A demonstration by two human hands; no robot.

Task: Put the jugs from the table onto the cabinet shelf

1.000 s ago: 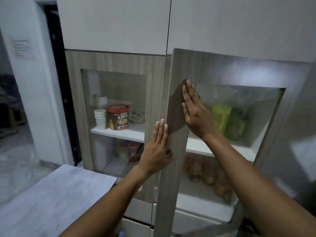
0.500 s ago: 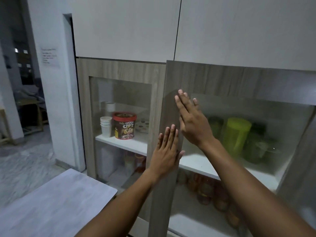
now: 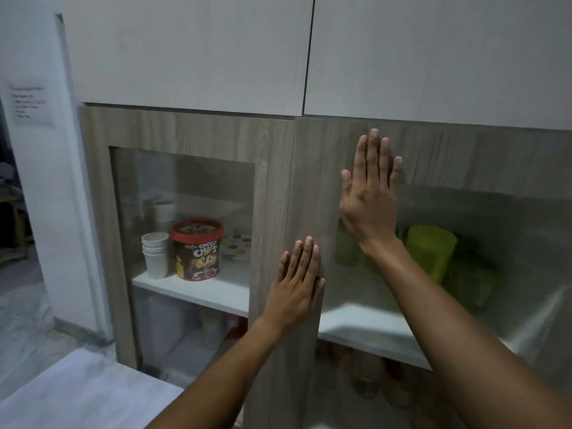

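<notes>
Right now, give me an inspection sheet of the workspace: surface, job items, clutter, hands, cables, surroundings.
Surface: pale table at lower left; the visible part is bare.
Job's things: green jugs on the cabinet shelf, blurred behind the glass of the right cabinet door; count unclear.
Clutter: behind the left glass door, a stack of paper cups beside a red-lidded Choco Chips tub; blurred jars on the lower shelves.
Hands: left hand flat on the door's wooden frame; right hand flat higher up, across frame and glass. Both open, holding nothing.
Cables: nothing seen.
Surroundings: white upper cabinets, a paper notice on the wall at left, a dark doorway beyond.
</notes>
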